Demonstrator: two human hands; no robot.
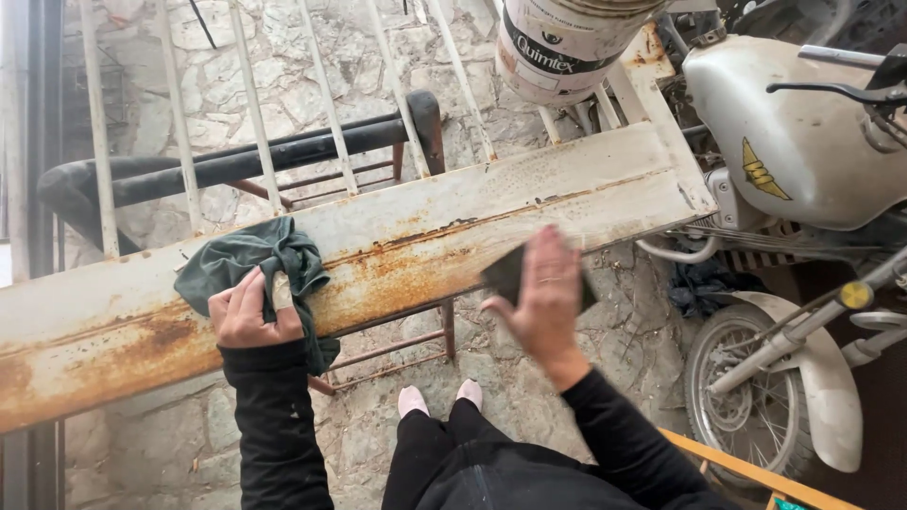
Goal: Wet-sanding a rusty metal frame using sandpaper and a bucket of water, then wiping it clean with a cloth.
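Observation:
A long rusty white metal gate rail [586, 189] lies flat across the view, with thin white bars running away from it. My left hand [248, 312] grips a dark green cloth [248, 260] and presses it on the rail's rusty front edge. My right hand [548, 288], blurred by motion, holds a dark sheet of sandpaper [503, 274] flat against the rail's front face, to the right of the cloth. Both arms wear black sleeves.
A white paint bucket [557, 47] stands on the gate frame at the top. A white motorcycle [803, 132] with its front wheel [756, 397] is parked at the right. A black padded bench [236, 161] sits under the bars. Stone paving lies below, with my feet [439, 397] on it.

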